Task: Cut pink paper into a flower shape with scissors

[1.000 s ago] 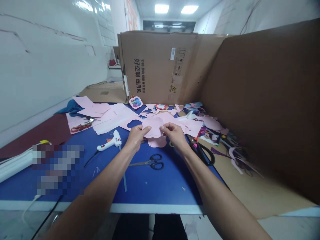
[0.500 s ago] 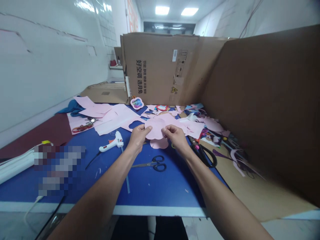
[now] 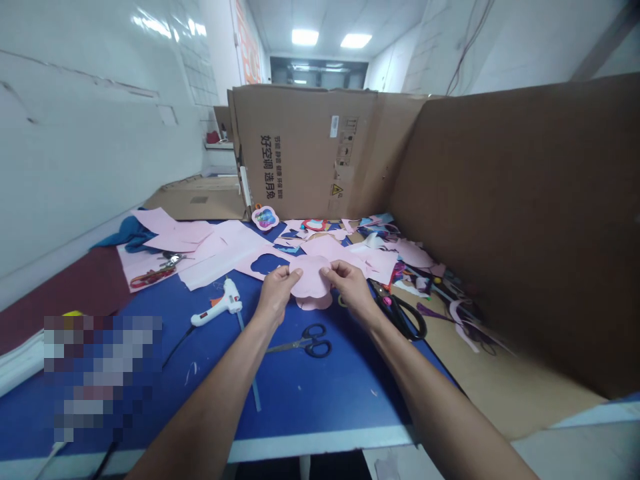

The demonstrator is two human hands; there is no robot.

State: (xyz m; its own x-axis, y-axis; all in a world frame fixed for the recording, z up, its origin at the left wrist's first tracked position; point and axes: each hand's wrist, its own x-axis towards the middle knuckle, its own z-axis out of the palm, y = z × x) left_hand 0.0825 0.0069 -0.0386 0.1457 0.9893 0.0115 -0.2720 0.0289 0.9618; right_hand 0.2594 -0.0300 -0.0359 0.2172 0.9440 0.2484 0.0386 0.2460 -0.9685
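Between my hands is a pink paper flower cutout point(image 3: 311, 277) with scalloped edges, raised above the blue table. My left hand point(image 3: 278, 288) pinches its left side, thumb on top. On the opposite side, my right hand point(image 3: 349, 283) grips the edge between thumb and fingers. Just below the held piece shows a second pink scalloped cutout point(image 3: 314, 303), mostly covered by it. Black-handled scissors point(image 3: 310, 342) lie on the table nearer to me. To the left of my left hand rests a white glue gun point(image 3: 220, 303) with a glue stick in it.
Pink paper sheets point(image 3: 215, 243) and scraps spread across the back. Larger black-handled scissors point(image 3: 403, 313) lie to the right. A flower-shaped tag point(image 3: 265, 218) leans on the cardboard box point(image 3: 300, 153), and a tall cardboard panel point(image 3: 520, 220) stands at right. The table's front edge point(image 3: 320, 441) is near me.
The camera view has tilted up and turned slightly right. Both hands keep hold of the flower cutout, and less of the lower cutout shows beneath it.
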